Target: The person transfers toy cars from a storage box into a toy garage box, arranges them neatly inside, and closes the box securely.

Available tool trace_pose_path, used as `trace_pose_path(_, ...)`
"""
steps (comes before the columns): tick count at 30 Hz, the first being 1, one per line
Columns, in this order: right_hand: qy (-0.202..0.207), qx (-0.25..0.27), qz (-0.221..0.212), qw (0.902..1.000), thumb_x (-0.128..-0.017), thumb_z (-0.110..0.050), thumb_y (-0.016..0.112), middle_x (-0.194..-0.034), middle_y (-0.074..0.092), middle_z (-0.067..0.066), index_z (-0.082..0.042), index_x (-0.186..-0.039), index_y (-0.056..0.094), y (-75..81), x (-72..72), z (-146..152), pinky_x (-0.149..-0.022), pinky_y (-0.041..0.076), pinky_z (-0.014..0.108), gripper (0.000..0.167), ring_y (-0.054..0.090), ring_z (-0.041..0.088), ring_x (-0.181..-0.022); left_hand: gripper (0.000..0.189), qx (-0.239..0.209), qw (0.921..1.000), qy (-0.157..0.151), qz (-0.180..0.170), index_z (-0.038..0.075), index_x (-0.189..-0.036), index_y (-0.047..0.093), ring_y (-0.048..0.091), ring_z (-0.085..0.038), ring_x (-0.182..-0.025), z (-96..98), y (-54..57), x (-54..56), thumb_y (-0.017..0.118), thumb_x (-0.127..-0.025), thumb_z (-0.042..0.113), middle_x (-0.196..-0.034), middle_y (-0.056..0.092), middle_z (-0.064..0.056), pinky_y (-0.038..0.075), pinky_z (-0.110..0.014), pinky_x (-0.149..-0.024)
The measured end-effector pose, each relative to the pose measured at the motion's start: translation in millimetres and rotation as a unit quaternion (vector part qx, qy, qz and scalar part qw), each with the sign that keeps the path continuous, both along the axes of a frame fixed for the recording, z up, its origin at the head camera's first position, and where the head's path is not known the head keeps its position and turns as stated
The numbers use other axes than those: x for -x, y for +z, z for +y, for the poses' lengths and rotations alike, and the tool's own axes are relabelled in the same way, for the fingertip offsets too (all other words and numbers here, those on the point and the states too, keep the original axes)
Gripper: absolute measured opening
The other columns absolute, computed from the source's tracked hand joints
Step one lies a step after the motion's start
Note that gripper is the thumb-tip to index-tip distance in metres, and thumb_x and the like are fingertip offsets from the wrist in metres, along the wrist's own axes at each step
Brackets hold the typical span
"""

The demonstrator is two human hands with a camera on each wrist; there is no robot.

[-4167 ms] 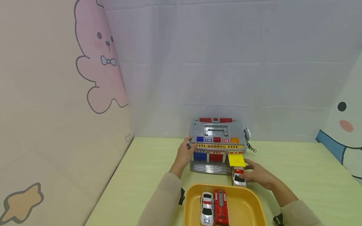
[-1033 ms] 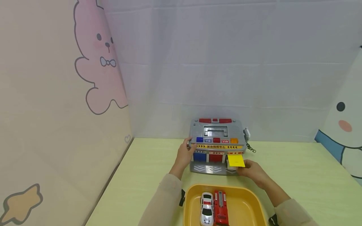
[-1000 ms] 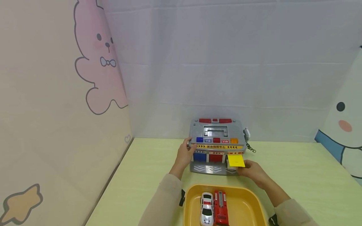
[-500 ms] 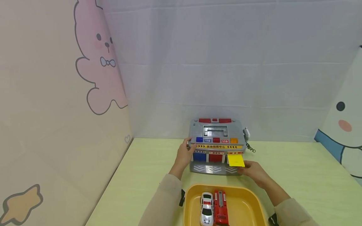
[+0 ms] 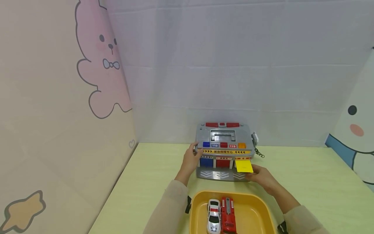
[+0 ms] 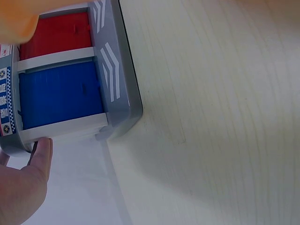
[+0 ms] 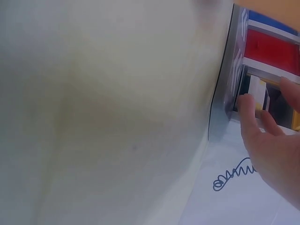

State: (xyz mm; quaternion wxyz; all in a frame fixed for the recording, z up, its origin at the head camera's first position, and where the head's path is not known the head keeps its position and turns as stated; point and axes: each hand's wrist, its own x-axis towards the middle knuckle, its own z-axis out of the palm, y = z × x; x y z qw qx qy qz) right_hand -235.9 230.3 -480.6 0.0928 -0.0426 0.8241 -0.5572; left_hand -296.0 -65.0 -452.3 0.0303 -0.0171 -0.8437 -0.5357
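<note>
Left hand (image 5: 190, 162): gripping the left edge of a grey toy emergency command station (image 5: 223, 151), which stands on a pale table (image 5: 152, 182). Right hand (image 5: 262, 178): loosely spread, thumb apart, fingertips at the right bay beneath its raised yellow door (image 5: 244, 166); firm contact cannot be told. In that bay: a white toy vehicle (image 7: 256, 89), partly hidden. Blue door (image 5: 206, 162) and red door (image 5: 223, 163): both down. Yellow tray (image 5: 252, 214), before the station: white toy police car (image 5: 214, 215) and red toy fire truck (image 5: 228, 214), side by side.
</note>
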Motion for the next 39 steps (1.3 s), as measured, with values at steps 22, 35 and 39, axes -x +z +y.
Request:
trace_pose_path(22, -0.101, 0.025, 0.021, 0.9943, -0.100, -0.040, 0.054, -0.141, 0.035, 0.033, 0.008, -0.146, 0.020, 17.0, 0.8, -3, -0.103, 0.038, 0.053, 0.074, 0.040, 0.045, -0.127, 0.049, 0.002, 1.0000, 0.000, 0.004, 0.016, -0.144, 0.045, 0.057, -0.030, -0.111, -1.0, 0.1, 2.4, 0.058, -0.099, 0.031, -0.123, 0.057, -0.016, 0.050, -0.046, -0.091)
trace_pose_path(35, -0.086, -0.035, 0.080, 0.9924, -0.094, -0.029, 0.067, -0.145, 0.032, 0.031, -0.006, -0.155, 0.007, 28.4, 2.8, -10, -0.100, 0.040, 0.057, 0.089, 0.036, 0.048, -0.130, 0.049, 0.000, 0.9999, -0.010, 0.005, 0.016, -0.144, 0.045, 0.055, -0.034, -0.116, -1.8, 1.8, -0.7, 0.056, -0.100, 0.033, -0.129, 0.053, -0.019, 0.050, -0.048, -0.091)
trace_pose_path(39, -0.068, -0.045, 0.090, 0.9926, -0.094, -0.026, 0.067, -0.145, 0.031, 0.033, -0.008, -0.156, 0.006, 27.9, 5.9, -9, -0.098, 0.042, 0.057, 0.089, 0.036, 0.050, -0.130, 0.049, -0.001, 1.0000, -0.009, 0.000, 0.016, -0.144, 0.045, 0.055, -0.033, -0.115, -1.5, 1.8, -1.5, 0.056, -0.100, 0.033, -0.128, 0.054, -0.018, 0.049, -0.048, -0.092)
